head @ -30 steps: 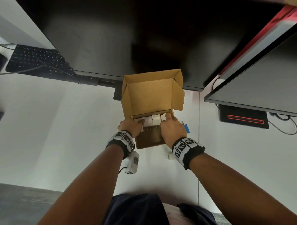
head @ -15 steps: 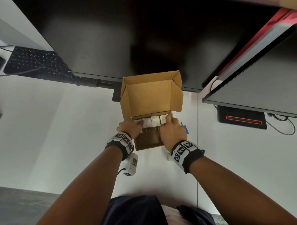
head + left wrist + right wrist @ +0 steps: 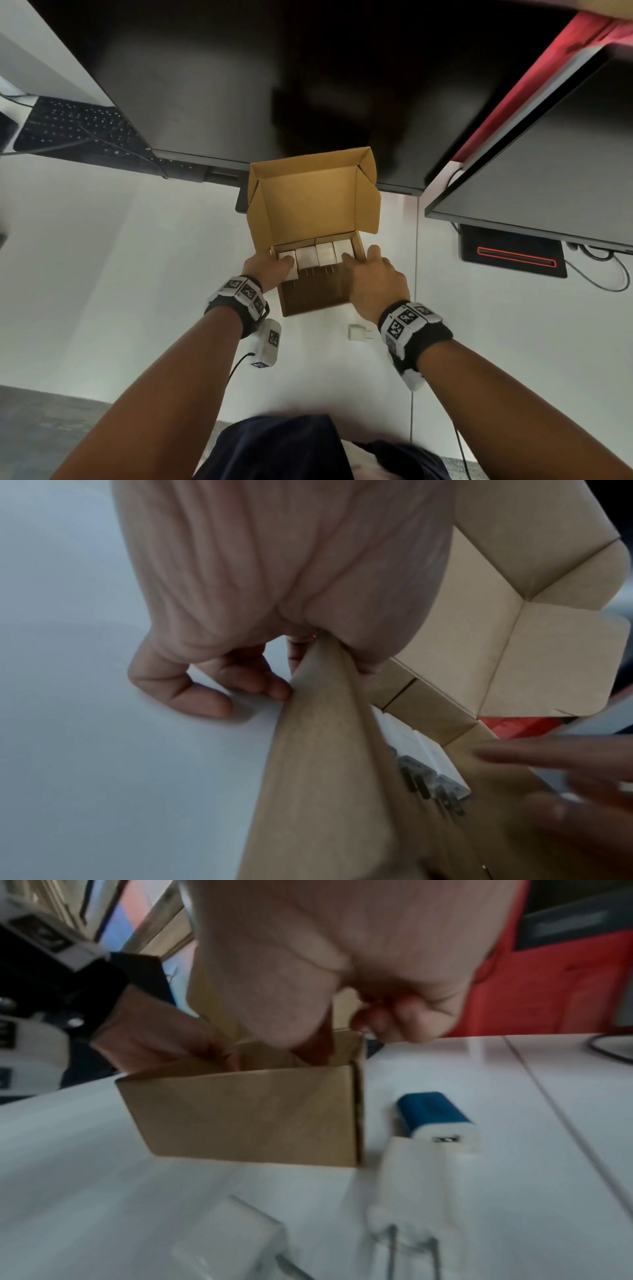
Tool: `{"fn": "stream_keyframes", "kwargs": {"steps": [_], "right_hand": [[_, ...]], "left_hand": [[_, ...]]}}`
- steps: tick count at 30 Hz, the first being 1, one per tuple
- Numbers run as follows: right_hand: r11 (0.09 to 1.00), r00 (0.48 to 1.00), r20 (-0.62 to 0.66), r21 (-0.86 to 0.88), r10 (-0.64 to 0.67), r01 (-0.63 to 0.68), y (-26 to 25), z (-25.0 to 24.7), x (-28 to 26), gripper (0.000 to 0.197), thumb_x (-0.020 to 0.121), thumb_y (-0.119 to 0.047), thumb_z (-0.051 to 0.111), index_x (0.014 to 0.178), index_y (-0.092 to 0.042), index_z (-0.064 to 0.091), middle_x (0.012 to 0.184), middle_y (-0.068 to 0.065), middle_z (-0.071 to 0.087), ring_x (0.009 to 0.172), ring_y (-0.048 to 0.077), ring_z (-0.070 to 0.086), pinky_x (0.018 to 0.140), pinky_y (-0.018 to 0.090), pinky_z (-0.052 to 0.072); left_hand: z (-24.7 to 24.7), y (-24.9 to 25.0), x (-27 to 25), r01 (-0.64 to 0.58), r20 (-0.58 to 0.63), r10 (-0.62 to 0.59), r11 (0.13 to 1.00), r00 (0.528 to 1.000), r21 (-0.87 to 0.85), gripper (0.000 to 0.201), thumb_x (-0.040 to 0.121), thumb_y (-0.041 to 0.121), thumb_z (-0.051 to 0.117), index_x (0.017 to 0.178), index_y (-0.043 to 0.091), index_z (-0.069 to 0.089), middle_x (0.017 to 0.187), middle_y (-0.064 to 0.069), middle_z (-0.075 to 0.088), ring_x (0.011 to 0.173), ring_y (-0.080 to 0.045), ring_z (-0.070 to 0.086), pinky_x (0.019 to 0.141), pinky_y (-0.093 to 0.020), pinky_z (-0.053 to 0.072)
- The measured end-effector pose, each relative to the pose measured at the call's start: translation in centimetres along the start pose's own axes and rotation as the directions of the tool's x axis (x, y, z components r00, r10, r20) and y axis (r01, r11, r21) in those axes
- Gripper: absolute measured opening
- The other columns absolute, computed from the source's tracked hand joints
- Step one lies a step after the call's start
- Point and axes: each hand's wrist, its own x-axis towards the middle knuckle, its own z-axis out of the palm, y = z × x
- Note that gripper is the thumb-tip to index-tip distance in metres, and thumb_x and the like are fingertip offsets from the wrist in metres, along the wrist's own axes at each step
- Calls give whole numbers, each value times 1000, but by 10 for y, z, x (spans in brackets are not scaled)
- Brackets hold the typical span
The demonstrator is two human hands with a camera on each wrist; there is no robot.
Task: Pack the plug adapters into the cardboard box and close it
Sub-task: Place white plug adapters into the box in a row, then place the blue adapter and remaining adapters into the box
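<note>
While four white plug adapters [image 3: 315,255] already stand in a row against the far wall of the cardboard box [image 3: 313,303], prongs toward the near wall, the packing looks unfinished. At least three more adapters lie outside on the desk [image 3: 137,274]: a white one [image 3: 358,332] just off the box's near right corner, and, in the right wrist view, a blue-and-white one [image 3: 436,1118] and a blurred third [image 3: 236,1240]. The lid [image 3: 308,202] stands upright, so closing is still to come.

The left hand [image 3: 269,269] straddles the left wall, thumb on the end adapter, fingers curled loosely against the desk outside. The right hand [image 3: 373,281] reaches over the right wall, fingers bent down onto the right-end adapter; whether they pinch it I cannot tell. The right hand hides the box's near right corner. Motion blur smears the near adapters in the right wrist view.
</note>
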Motion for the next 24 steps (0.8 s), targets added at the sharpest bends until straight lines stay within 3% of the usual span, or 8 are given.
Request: {"fn": "stream_keyframes", "kwargs": {"steps": [2,5,8,10,14,17,21,24], "right_hand": [[987,996,-88,157,-11,25,13,-2,-4,32,95,-24,54,127,-24,56,103,6,48,71,23,53,66,39,58],[926,968,-197,371,154,-72,44,1,-8,19,96,-22,53,113,-21,61,102,5,54,73,24,58,68,40,57],[873,965,-110,460,239,-164,77,16,-7,26,95,-16,58,121,-19,62,112,10,58,92,28,64,79,35,55],[873,981,-38,463,192,-153,90,25,-6,37,95,-17,60,131,-19,59,121,11,54,104,29,61,87,28,47],[874,993,12,474,119,-110,92,38,-6,47,97,-29,61,142,-22,51,132,10,50,114,27,56,96,26,37],[887,993,-16,452,115,-95,85,44,0,49,95,-40,62,139,-22,54,123,11,57,110,26,58,92,26,40],[883,983,-16,441,184,-158,75,38,8,40,89,-33,70,124,-19,57,107,11,62,93,27,62,79,33,51],[828,958,-104,532,268,-174,70,25,4,34,84,-31,75,109,-18,56,94,7,62,82,24,62,71,31,53]], "left_hand": [[-2,-1,-2,8,-7,-8,1000,1000,-7,27,93,33,53,109,12,59,104,-9,62,96,-30,57,80,-35,43],[0,-1,-1,18,-21,-19,1000,1000,-5,33,91,35,54,112,11,62,102,-9,64,96,-31,59,79,-35,44],[2,-1,0,14,-27,-14,1000,1000,8,32,91,34,54,110,10,64,98,-8,64,92,-32,58,77,-34,42],[2,0,0,13,-37,-13,1000,999,10,32,91,34,54,110,10,64,99,-8,63,92,-31,57,78,-33,41],[3,1,0,14,-52,-14,1000,999,3,33,92,36,53,110,11,64,101,-9,63,93,-32,55,81,-35,42],[2,1,0,5,-49,-5,1000,999,6,34,92,37,51,105,9,65,103,-14,67,99,-37,60,85,-36,46],[2,2,0,3,-51,-2,1000,999,23,34,93,35,49,106,8,65,101,-12,66,101,-36,59,84,-35,44],[2,2,-2,5,-58,-3,1000,998,30,34,94,35,49,109,8,65,100,-10,63,96,-33,55,83,-34,42]]}}
